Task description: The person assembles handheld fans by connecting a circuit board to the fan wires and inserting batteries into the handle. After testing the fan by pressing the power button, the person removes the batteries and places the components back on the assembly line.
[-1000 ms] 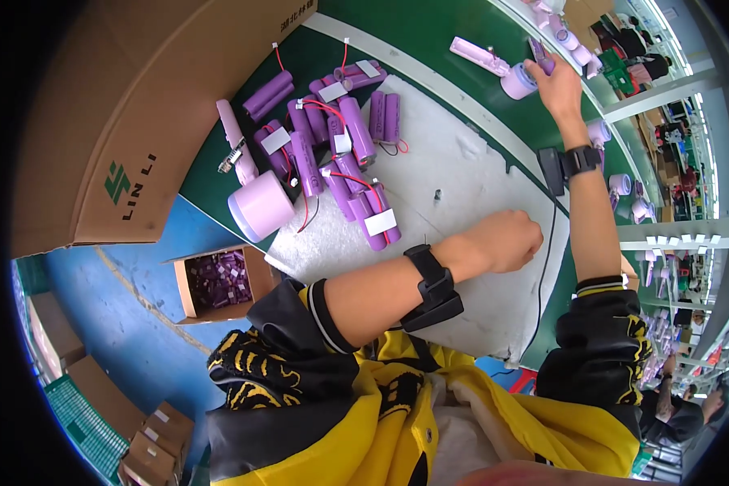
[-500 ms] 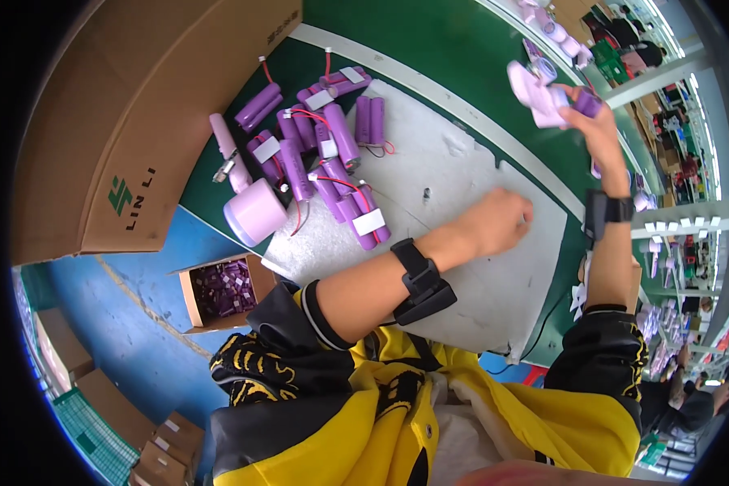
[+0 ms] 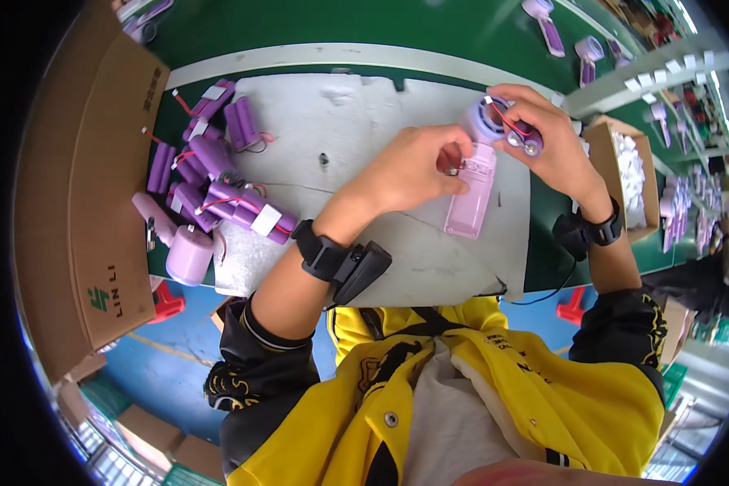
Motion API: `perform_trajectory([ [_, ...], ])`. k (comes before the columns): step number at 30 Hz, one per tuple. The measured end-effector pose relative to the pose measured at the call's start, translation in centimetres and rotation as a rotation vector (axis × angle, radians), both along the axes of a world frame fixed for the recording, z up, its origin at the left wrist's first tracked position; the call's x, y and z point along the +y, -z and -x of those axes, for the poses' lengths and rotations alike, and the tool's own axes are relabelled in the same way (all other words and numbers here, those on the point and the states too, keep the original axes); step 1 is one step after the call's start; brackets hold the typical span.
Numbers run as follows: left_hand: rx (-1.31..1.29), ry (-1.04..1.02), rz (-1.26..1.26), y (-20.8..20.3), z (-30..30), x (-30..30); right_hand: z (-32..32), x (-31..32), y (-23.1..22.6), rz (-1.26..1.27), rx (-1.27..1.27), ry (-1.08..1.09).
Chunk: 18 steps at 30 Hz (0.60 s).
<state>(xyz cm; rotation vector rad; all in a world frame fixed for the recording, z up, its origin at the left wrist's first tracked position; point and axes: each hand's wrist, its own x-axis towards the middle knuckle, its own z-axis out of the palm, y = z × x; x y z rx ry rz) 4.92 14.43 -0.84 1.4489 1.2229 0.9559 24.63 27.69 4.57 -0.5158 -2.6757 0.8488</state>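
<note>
Over the right part of the white foam sheet point(image 3: 356, 113) lies a lilac handheld fan point(image 3: 470, 202), its round head away from me and its hollow, open handle toward me. My left hand point(image 3: 401, 166) is closed in a pinch at the fan's neck, where the handle meets the head; what is between the fingertips is partly hidden. My right hand point(image 3: 555, 134) curls around a purple two-cell battery pack point(image 3: 526, 142) with red wire and a white plug, beside the fan head. Its fingers also rest against the head's rim.
Several purple battery packs point(image 3: 190, 162) are heaped left of the foam, with another lilac fan point(image 3: 190, 255) near them. A large cardboard box point(image 3: 81, 202) stands at the left edge. To the right, an open carton point(image 3: 616, 146) holds small white parts. More fans point(image 3: 549, 32) lie across the green table.
My right hand has brought the fan and battery pack from the far right onto the foam. My left hand has moved to the fan's neck. The view has turned rightward.
</note>
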Motion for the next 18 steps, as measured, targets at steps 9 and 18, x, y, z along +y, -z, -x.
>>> perform_trajectory([
  [9, 0.15, -0.073, 0.014, -2.8, 0.1, -1.3, -1.0, -3.8, 3.8, 0.007, 0.248, 0.259],
  [18, 0.192, 0.009, -0.027, -3.6, 0.7, -1.5, -1.2, -4.0, 4.4, -0.031, 0.45, 0.181],
])
